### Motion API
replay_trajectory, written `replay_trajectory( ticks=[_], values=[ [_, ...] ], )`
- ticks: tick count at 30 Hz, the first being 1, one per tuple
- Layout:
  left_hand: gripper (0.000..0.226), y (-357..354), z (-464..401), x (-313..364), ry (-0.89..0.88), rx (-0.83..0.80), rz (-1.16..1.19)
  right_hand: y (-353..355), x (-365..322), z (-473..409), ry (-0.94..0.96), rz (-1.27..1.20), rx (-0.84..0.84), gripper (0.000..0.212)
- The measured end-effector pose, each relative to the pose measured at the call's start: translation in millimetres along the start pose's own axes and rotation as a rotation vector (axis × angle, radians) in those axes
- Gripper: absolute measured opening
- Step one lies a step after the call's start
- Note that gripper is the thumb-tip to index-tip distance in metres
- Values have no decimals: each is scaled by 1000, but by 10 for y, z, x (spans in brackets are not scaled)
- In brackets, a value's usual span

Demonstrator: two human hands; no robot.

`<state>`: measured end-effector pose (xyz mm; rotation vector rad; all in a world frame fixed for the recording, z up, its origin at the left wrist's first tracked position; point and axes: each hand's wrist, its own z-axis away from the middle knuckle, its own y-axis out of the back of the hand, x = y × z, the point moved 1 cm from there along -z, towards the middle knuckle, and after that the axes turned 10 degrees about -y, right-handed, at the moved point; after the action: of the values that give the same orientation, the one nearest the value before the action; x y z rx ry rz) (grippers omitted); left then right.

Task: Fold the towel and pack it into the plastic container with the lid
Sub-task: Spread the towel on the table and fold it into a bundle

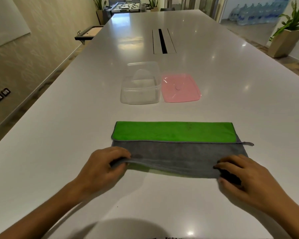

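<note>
A towel (176, 152), green on one side and grey on the other, lies across the white table in front of me. Its far third is folded over, showing green. My left hand (104, 168) pinches the near left corner and my right hand (240, 176) pinches the near right corner, lifting the near edge so the green underside shows. Beyond the towel stands a clear plastic container (140, 83), open and empty. Its pink lid (180, 87) lies flat just to the right of the container.
The long white table (59, 135) has a cable slot (162, 41) further back. A grey hanging loop (248, 144) sticks out at the towel's right end. Potted plants (286, 37), a wall and floor surround the table.
</note>
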<state>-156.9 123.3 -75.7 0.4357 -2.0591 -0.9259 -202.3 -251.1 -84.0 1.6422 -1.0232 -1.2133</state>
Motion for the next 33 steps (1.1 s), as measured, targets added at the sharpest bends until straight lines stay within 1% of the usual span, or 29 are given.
replay_trajectory(
  ticks=[3, 7, 9, 11, 13, 15, 19, 21, 25, 27, 31, 32, 33],
  values=[
    [15, 50, -90, 21, 132, 80, 130, -59, -76, -47, 10, 50, -1, 37],
    [11, 59, -172, -13, 240, 130, 208, -101, -162, -142, 30, 65, 47, 28],
    [14, 79, -217, -56, 336, 160, 299, -57, -161, -179, 36, 86, 70, 29],
    [12, 106, -278, -87, 406, 186, 364, -6, -167, -210, 33, 103, 60, 33],
    [11, 130, -350, -75, 406, 195, 385, -21, -230, -258, 48, 121, 40, 41],
    [12, 134, -417, -26, 366, 186, 393, -109, -367, -311, 65, 144, 23, 48],
    [12, 121, -501, 66, 313, 201, 390, -264, -586, -378, 76, 172, 58, 43],
    [11, 133, -508, 78, 300, 213, 395, -292, -636, -394, 59, 166, 69, 44],
    [10, 181, -469, 58, 294, 231, 407, -299, -655, -394, 45, 198, 98, 44],
    [8, 205, -416, 33, 303, 230, 419, -275, -604, -341, 4, 206, 119, 41],
    [7, 243, -259, -63, 355, 172, 485, -125, -396, -138, -79, 160, 165, 30],
    [3, 254, -220, -86, 375, 137, 505, -59, -328, -86, -79, 149, 173, 31],
    [4, 260, -185, -120, 390, 100, 503, -2, -235, -43, -79, 145, 175, 33]
  ],
)
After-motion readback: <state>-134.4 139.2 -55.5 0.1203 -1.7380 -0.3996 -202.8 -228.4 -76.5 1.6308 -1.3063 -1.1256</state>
